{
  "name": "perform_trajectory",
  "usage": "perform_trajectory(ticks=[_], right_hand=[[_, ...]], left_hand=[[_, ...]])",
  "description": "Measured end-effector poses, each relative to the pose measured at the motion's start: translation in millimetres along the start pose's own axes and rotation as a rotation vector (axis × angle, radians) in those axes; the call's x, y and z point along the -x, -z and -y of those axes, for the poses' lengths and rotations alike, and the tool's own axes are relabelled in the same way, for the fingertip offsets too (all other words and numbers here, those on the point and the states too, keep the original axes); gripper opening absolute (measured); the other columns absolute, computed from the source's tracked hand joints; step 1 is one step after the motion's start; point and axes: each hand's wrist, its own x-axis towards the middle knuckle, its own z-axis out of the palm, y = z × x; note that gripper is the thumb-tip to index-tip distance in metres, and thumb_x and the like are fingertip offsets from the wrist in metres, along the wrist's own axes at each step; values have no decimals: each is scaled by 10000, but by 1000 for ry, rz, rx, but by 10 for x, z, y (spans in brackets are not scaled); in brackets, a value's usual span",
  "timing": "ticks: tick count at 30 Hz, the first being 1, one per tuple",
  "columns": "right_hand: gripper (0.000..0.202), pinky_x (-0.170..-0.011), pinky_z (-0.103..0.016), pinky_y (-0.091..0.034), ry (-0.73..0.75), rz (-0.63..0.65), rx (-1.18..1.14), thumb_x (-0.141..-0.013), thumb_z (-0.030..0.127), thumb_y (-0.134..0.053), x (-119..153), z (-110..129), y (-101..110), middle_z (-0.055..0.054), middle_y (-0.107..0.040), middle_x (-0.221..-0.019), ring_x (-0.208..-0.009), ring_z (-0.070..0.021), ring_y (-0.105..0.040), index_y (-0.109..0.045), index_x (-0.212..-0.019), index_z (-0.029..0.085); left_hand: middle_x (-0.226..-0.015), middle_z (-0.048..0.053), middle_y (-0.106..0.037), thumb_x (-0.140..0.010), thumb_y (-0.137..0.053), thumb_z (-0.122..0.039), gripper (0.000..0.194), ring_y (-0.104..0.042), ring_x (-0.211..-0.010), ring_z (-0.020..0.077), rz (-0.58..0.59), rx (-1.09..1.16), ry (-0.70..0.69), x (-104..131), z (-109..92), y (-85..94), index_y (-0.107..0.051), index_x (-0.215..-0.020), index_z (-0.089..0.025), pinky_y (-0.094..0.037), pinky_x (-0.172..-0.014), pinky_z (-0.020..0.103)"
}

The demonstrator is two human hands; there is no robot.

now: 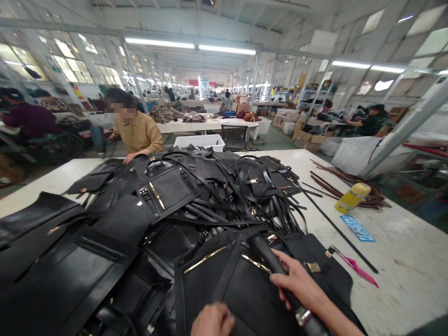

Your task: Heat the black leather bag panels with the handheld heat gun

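Note:
My right hand is wrapped round a thick black tube-shaped thing with a shiny metal fitting near its lower end. I cannot make out its exact kind. Beneath it lies a black leather bag with two slanted gold zips. Low in the picture, over this bag, my left hand looks curled but is smeared by motion, and its fingertips are unclear. A gold metal plate shows on black leather to the right of my right hand.
Many black bags with straps heap across the white table. On the right lie pink-handled scissors, a yellow bottle, a blue card and brown straps. Across the table, a co-worker holds a hair-dryer-shaped tool.

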Motion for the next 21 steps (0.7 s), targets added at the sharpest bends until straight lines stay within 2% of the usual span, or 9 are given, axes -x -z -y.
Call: perform_trajectory(ticks=[2, 4, 6, 8, 10, 12, 17, 19, 21], right_hand=[[649, -301, -199, -432, -8, -67, -37, -679, 269, -541, 5, -7, 154, 12, -578, -718, -349, -88, -508, -253, -1252, 177], [678, -293, -201, -433, -15, -84, -43, -675, 291, -542, 3, -26, 226, 25, -568, -642, -331, -94, -499, -230, -1258, 144], [704, -277, -211, -432, -26, -74, -51, -649, 289, -555, -2, -56, 240, 27, -566, -611, -323, -110, -506, -241, -1258, 127], [705, -276, -211, -436, -35, -25, -63, -638, 260, -550, -21, -101, 228, 15, -583, -647, -332, -115, -523, -251, -1267, 147], [695, -279, -201, -437, -47, 40, -74, -639, 224, -535, -77, -159, 207, 5, -599, -698, -337, -109, -533, -257, -1275, 174], [682, -283, -199, -441, -60, 74, -81, -635, 205, -528, -192, -213, 184, 7, -600, -683, -339, -112, -540, -275, -1267, 169], [626, -284, -201, -436, -37, 26, -101, -633, 242, -549, -590, -183, 165, 41, -557, -546, -335, -124, -530, -351, -1215, 127], [614, -296, -192, -436, -3, 4, -111, -647, 254, -553, -636, -101, 210, 46, -551, -557, -351, -118, -536, -356, -1217, 142], [638, -305, -188, -441, 24, -10, -123, -662, 256, -547, -568, -18, 280, 49, -554, -591, -365, -111, -542, -315, -1250, 168]], left_hand=[[-889, 39, -651, -742, -476, -271, 238, -562, -924, 187, -103, 105, 24, -439, -107, 33, -610, -929, -210, -351, -903, 357], [-892, 59, -646, -667, -523, -218, 324, -568, -873, 190, -165, 264, 60, -914, -217, -28, -601, -974, -149, -373, -867, 337], [-807, 62, -649, -583, -570, -162, 379, -579, -763, 183, -151, 354, 92, -1301, -296, -145, -609, -955, -101, -419, -765, 312], [-681, 35, -641, -537, -568, -106, 347, -574, -664, 164, -108, 426, 110, -1521, -324, -266, -635, -878, -92, -436, -676, 287], [-626, 17, -638, -533, -536, -78, 299, -574, -626, 149, -57, 531, 108, -1570, -309, -352, -652, -807, -105, -439, -635, 268], [-634, 21, -652, -542, -512, -78, 275, -578, -611, 144, -13, 640, 103, -1508, -277, -392, -659, -772, -110, -442, -611, 262], [-601, 22, -657, -542, -555, -117, 255, -578, -568, 137, 8, 832, 140, -1309, -233, -371, -659, -775, -113, -438, -573, 252], [-615, 22, -665, -551, -585, -151, 264, -595, -603, 143, 16, 887, 155, -1278, -232, -348, -652, -804, -121, -448, -603, 256], [-635, 33, -673, -553, -626, -199, 259, -609, -635, 156, 37, 927, 168, -1268, -234, -330, -650, -798, -119, -457, -630, 266]])
